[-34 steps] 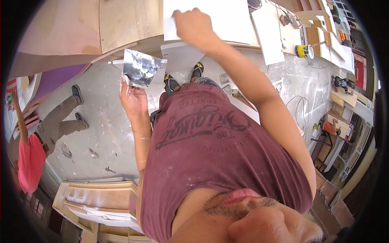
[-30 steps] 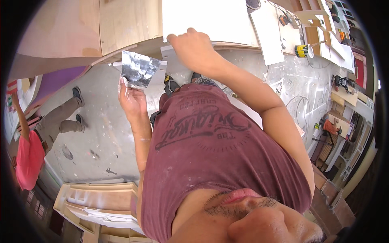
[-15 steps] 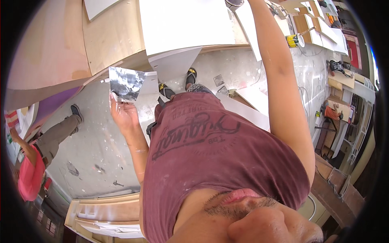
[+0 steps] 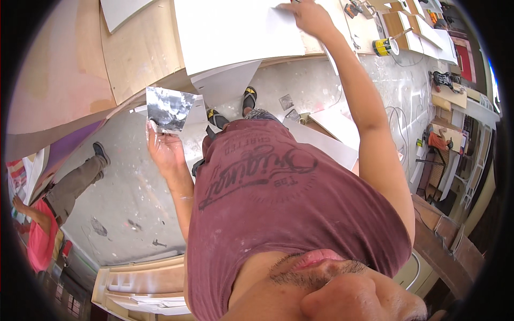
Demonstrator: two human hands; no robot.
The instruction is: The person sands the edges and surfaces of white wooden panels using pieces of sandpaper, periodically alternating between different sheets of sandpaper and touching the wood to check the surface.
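Observation:
My left hand, its fingers dusted white, grips a small square sheet by its lower edge. That sheet has a shiny face with grey and white smears. My right hand is over the far right part of a large white panel on the workbench. Its index finger stretches leftward along the panel. The hand looks closed around something small and dark at the picture's top edge, too cut off to name.
Bare wooden boards lie left of the panel. A yellow-and-black can with a stick in it and a power drill are at the right. A person in a pink shirt is at the far left. White boards lean beside my legs.
My right hand has come back into view at the top, over the white panel, with the elbow more bent. The left hand still holds the smeared sheet in nearly the same place.

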